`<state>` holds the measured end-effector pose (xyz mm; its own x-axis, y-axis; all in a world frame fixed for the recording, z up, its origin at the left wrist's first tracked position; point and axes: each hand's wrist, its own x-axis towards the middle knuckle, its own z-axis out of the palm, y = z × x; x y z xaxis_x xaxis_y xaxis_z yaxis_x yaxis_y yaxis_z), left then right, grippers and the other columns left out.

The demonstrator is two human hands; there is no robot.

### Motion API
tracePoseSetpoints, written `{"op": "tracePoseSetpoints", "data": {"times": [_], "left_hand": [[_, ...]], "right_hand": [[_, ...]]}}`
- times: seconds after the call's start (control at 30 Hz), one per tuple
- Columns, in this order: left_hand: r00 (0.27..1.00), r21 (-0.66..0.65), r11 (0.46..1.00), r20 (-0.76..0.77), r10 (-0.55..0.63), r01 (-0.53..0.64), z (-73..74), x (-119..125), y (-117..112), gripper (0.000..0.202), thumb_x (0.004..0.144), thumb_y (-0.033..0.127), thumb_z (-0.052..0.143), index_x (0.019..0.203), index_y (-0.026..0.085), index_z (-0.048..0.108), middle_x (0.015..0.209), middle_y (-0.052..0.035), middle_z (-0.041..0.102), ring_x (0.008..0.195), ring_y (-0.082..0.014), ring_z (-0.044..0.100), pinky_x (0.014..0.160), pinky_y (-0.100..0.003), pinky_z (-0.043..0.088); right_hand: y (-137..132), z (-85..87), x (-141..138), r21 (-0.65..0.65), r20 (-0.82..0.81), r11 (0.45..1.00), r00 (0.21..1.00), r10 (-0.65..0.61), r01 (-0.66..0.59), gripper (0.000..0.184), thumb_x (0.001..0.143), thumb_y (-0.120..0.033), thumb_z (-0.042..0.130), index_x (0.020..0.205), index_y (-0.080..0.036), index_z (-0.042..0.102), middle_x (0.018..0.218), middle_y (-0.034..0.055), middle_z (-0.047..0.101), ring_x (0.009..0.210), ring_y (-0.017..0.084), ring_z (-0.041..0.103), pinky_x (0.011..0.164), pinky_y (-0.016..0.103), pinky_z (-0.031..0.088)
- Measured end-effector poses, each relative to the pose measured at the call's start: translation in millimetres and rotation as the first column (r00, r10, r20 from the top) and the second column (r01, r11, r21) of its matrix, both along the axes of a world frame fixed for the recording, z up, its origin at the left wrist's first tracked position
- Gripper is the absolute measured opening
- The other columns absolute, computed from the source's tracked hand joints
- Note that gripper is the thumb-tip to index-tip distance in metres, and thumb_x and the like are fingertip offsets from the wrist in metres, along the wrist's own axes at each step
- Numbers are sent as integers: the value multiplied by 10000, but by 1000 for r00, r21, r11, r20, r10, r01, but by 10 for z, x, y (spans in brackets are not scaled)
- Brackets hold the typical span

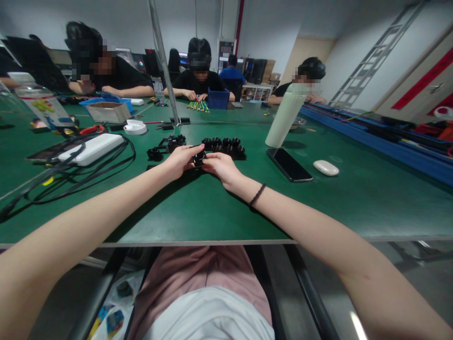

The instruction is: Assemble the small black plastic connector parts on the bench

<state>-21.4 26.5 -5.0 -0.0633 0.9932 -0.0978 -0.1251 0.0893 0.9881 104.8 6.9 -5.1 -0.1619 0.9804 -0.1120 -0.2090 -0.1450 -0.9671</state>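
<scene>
Between my two hands, just above the green table (212, 208), is a small glossy black part (198, 158); its exact kind cannot be made out. My left hand (182, 159) grips it from the left, thumb on top. From the right, the fingertips of my right hand (223, 169) pinch its edge. Right behind my hands stands a cluster of similar black parts (226, 145), set close together in rows. More loose black pieces (171, 142) lie behind and left of my left hand, and one black piece (155, 154) sits farther left.
To the right are a pale green bottle (283, 118), a phone (289, 164) and a white oval case (326, 168). A white power strip (91, 149) with tangled black cable (88, 188) lies left. A metal pole (164, 61) rises behind the parts. Co-workers sit across the table.
</scene>
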Motion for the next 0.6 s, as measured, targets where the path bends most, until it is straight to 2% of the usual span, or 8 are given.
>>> {"op": "tracePoseSetpoints", "data": {"times": [0.13,0.3,0.6], "left_hand": [[1000,0,1000,2,-15,15,-22,-13,24,209,697,312,770,711,148,641,666,-25,670,554,-111,616,521,-217,497],[1000,-33,999,7,-8,8,22,19,-1,133,750,257,686,688,149,640,654,-23,666,516,-100,595,513,-215,486],[1000,-27,999,-21,-22,22,26,6,-13,143,662,259,737,672,148,648,631,-19,657,516,-99,585,502,-216,474]], "right_hand": [[-22,17,3,-13,17,1000,1000,-1,2,192,762,36,594,714,-147,559,635,-35,598,576,58,590,816,270,544],[-26,8,5,-2,35,1000,999,20,-19,206,744,33,626,723,-153,540,655,-42,592,585,62,595,834,293,558],[-30,1,4,11,76,1000,997,14,-15,231,727,38,642,722,-153,513,674,-42,570,595,62,598,842,309,561]]}}
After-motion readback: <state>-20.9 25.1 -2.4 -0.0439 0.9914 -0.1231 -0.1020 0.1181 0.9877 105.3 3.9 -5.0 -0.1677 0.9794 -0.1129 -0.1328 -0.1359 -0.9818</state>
